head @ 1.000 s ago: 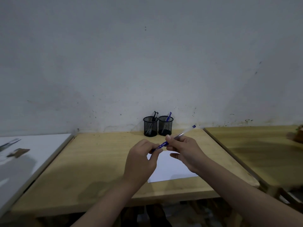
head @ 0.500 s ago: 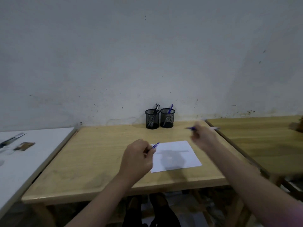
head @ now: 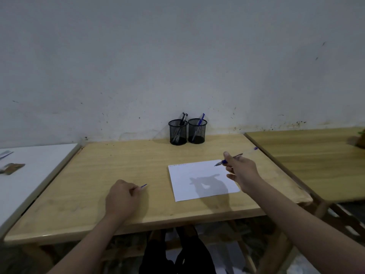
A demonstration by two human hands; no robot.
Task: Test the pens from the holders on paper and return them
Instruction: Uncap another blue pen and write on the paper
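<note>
Head view: pen (head: 235, 156) uncapped since a second ago; hands now apart. Right hand (head: 242, 171) grips it, tip over paper (head: 197, 180) far right corner. Left hand (head: 123, 198) pinches cap (head: 143, 186) on table (head: 118, 165). Writing likely next. Holders (head: 187, 131) well behind; open room around.

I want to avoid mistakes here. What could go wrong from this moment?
The paper lies loose with neither hand pressing it, so it may slide when the pen in the right hand writes. The small cap in the left hand could drop and roll off the table.
</note>
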